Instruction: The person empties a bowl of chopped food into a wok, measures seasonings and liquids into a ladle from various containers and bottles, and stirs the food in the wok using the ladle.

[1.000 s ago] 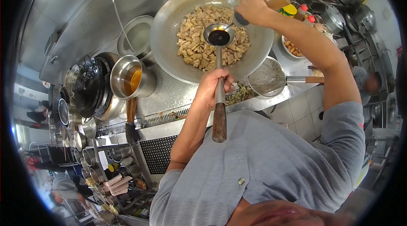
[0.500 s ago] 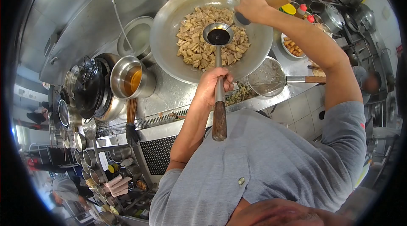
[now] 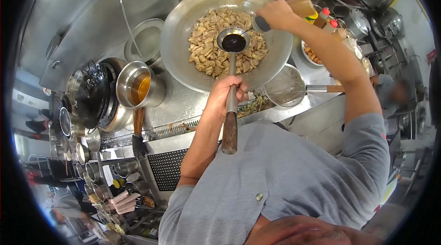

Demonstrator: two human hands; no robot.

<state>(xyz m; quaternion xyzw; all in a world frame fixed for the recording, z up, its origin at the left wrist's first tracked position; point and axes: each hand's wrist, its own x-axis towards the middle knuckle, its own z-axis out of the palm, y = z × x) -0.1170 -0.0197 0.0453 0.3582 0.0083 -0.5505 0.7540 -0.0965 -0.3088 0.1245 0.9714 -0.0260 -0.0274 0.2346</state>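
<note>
Nearest, over the grey shirt (image 3: pixel 294 176), lies the wooden end of the ladle (image 3: pixel 232 64), on the person's side of the front edge of the counter (image 3: pixel 177 105). The left hand (image 3: pixel 222 94) is closed round the metal shaft, between that edge and the near rim of the wok (image 3: pixel 177 56), its upper fingers overlapping the rim in view. Left of the hand, open counter runs to the pot (image 3: pixel 158 91); on the right there is less room, with the strainer (image 3: pixel 285 90) just beside the wok. Farther in, the ladle's bowl sits straight out from the left fingers, over the middle of the meat (image 3: pixel 209 54) and well inside the rim, with bare wok wall all round; it holds dark liquid (image 3: pixel 233 42). Whether it touches the meat I cannot tell. Beyond and to the right, the right hand (image 3: pixel 278 14) grips the bottle (image 3: pixel 302 6) over the wok's right rim, its dark cap tilted down towards the ladle's bowl, near but apart. A thin line joins that gap, too small to identify. Red-capped bottles (image 3: pixel 321 17) stand farther right.
</note>
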